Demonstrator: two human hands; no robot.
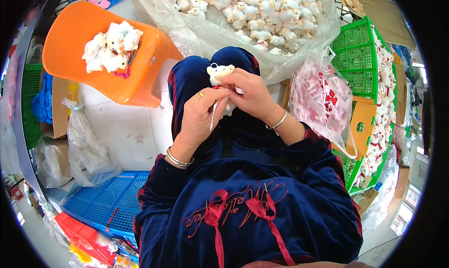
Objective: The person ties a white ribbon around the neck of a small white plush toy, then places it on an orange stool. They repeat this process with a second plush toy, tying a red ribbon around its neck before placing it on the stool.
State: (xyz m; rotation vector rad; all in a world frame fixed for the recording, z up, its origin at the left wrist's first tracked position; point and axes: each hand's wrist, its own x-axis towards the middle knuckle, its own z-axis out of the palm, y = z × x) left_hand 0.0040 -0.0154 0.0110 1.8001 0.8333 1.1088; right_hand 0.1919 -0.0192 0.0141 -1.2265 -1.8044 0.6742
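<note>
A small white plush toy with a loop on its head is held over my lap, between my two hands. Something red shows at its neck, mostly covered by fingers. My left hand is closed, thumb and fingertips pinching at the toy's neck. From under those fingers hangs a thin white strip. Coming in from the other side, my right hand has its fingers curled closed on the toy, their tips meeting the left ones. What exactly the fingertips pinch is hidden.
An orange chair at the left holds several white plush toys. Ahead, a big clear plastic sheet bears a heap of similar toys. To my right are a plastic bag and green crates; a blue crate lies lower left.
</note>
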